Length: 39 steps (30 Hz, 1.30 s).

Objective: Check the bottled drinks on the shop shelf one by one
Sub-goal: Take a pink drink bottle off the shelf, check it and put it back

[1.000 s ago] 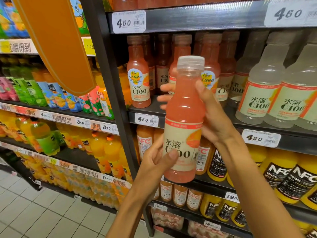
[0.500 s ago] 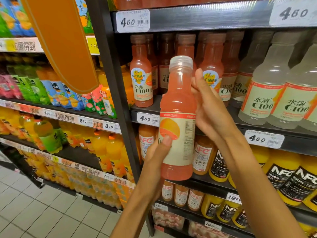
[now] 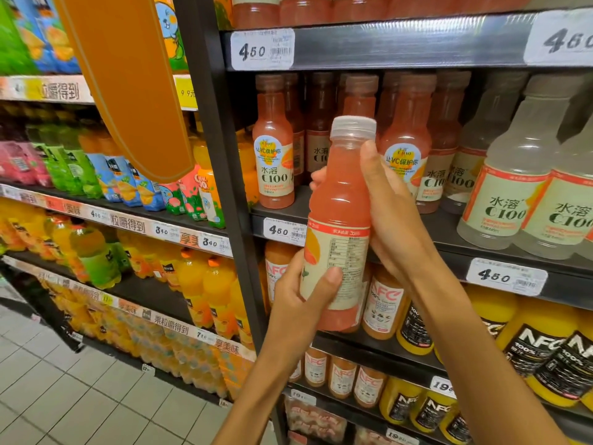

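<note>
I hold a pink C100 juice bottle (image 3: 340, 200) with a clear cap upright in front of the shelf. Its cream label faces me with small printed text. My left hand (image 3: 298, 293) grips the bottle's lower part, thumb across the label. My right hand (image 3: 390, 213) wraps around the upper body from the right, fingers behind it. Behind the bottle stands a row of like pink C100 bottles (image 3: 274, 155) on the shelf (image 3: 500, 248).
Cloudy white C100 bottles (image 3: 507, 194) fill the shelf's right side. NFC juice bottles (image 3: 542, 351) stand on the shelf below. A black upright post (image 3: 221, 175) divides off the left bay of orange and green drinks. An orange hanging sign (image 3: 128, 78) is upper left. Tiled floor lies lower left.
The bottle has been turned in my hands, so the C100 front has gone round and the printed text side faces me. It sits a little lower.
</note>
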Tool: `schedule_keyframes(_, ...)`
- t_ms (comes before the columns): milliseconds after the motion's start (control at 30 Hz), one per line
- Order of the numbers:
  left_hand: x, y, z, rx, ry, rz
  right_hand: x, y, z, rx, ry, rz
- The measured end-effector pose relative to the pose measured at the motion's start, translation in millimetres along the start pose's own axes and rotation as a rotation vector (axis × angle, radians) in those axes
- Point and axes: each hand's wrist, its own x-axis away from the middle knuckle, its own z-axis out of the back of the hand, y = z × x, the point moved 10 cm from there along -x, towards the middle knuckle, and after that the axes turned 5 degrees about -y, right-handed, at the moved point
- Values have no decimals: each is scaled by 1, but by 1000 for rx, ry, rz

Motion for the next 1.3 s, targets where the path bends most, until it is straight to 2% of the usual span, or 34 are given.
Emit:
schedule_keyframes(100, -5, 6, 10, -52, 143, -77, -7, -5, 4, 135, 78, 59)
schedule_keyframes(267, -22, 7, 31, -284, 343, -83, -31, 4, -17, 264, 20, 89)
schedule_keyframes(500, -71, 16, 42, -516, 236, -123, -73, 1, -14, 213, 118, 169)
schedule_keyframes(667, -81, 14, 55, -421, 284, -184, -88, 0, -12, 236, 143, 237)
schedule_keyframes(800, -94, 8, 56, -411, 264, -182, -94, 1, -14, 325, 156, 249)
schedule_keyframes(967, -103, 8, 55, -489, 270, -203, -92, -2, -14, 571, 212, 249)
schedule_keyframes(1100, -100, 12, 58, -622, 362, -220, -72, -16, -11, 766, 321, 376)
schedule_keyframes(1200, -105, 10, 61, -652, 398, -196, -62, -15, -14, 892, 281, 421)
schedule_keyframes(1300, -109, 10, 61, -640, 440, -182, -59, -11, -19, 1141, 276, 463)
